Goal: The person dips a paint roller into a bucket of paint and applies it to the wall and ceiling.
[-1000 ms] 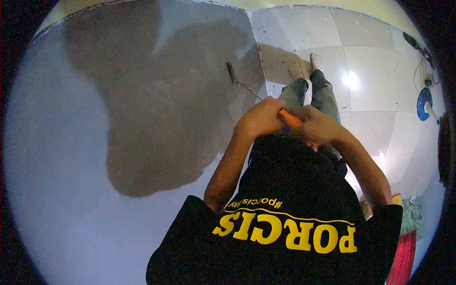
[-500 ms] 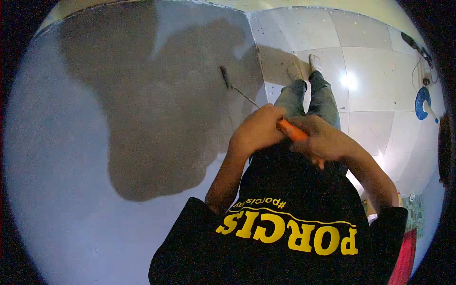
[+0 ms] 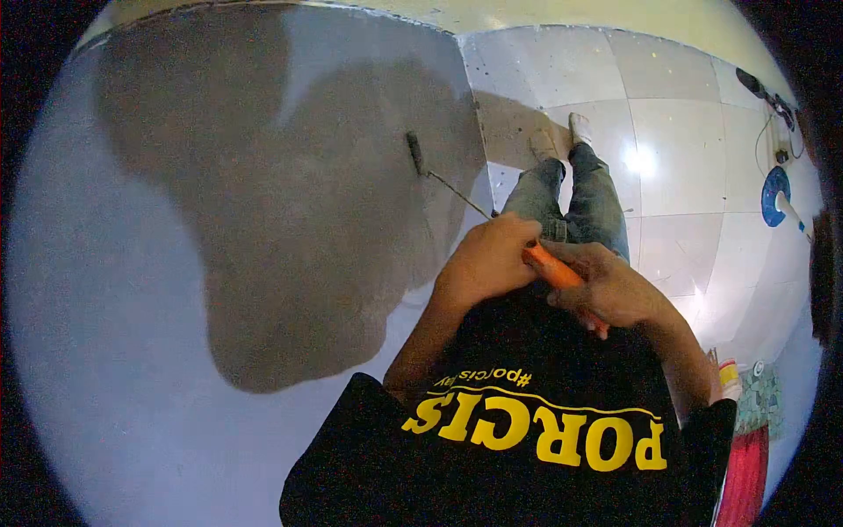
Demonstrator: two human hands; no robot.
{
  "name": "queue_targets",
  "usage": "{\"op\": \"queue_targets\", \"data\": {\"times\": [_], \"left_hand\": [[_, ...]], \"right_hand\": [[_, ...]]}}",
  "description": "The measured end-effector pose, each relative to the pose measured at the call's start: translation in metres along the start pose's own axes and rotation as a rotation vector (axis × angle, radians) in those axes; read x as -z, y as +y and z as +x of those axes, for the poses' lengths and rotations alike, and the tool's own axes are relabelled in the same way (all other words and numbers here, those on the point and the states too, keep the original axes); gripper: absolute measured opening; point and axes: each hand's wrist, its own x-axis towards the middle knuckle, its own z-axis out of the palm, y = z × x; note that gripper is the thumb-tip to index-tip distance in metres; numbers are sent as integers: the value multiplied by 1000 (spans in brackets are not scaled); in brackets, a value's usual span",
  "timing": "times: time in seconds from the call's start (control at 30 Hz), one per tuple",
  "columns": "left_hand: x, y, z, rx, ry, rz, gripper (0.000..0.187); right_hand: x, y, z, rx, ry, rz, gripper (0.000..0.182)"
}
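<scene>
A mini paint roller with a thin metal rod runs from the blue-grey wall down to my hands. Its dark sleeve overlaps the wall, inside a large shadow. My left hand is wrapped around the tool where the rod meets the orange handle. Lower on that same handle, my right hand is closed, and the handle's end pokes out below its fingers. Both hands are in front of my black shirt with yellow lettering.
Pale floor tiles with scattered spots meet the wall along an edge by my feet. At the far right are a blue round object with a white stem, and a dark item with a cord. A red cloth shows at the lower right.
The view has shifted slightly, and the hands and roller appear lower in it. My hands are a little nearer my body; both keep their hold on the roller.
</scene>
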Motion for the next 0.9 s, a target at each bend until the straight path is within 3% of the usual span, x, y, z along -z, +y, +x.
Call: {"op": "queue_targets", "data": {"times": [0.13, 0.23, 0.33, 0.4, 0.5, 0.63, 0.7, 0.83, 0.9], "left_hand": [[-16, -23, 16, 28, -36, 0, 24], [-23, -49, 18, 35, -48, -173, 24], [-30, -62, 22, -31, 17, -158, 26], [-39, -71, 25, -106, 176, -104, 28], [-65, -113, 44, -45, 260, 154, 30], [-76, -148, 79, 30, 263, 44, 35], [-86, -160, 103, -17, 388, 146, 41], [-72, -162, 144, 49, 380, 118, 44], [-64, -171, 156, 272, 156, 204, 45]], "right_hand": [[1, 13, 13, 43, 56, 12, 43], [2, 27, 43, 32, 67, -46, 48], [2, 30, 46, 67, 76, -66, 47], [3, 34, 41, 49, 109, -27, 43], [6, 43, 41, 37, 139, 38, 38], [8, 47, 66, 21, 187, 148, 40], [20, 49, 84, 26, 216, 182, 34], [63, 36, 123, 46, 259, 107, 29], [78, 21, 139, -33, 216, 45, 30]]}}
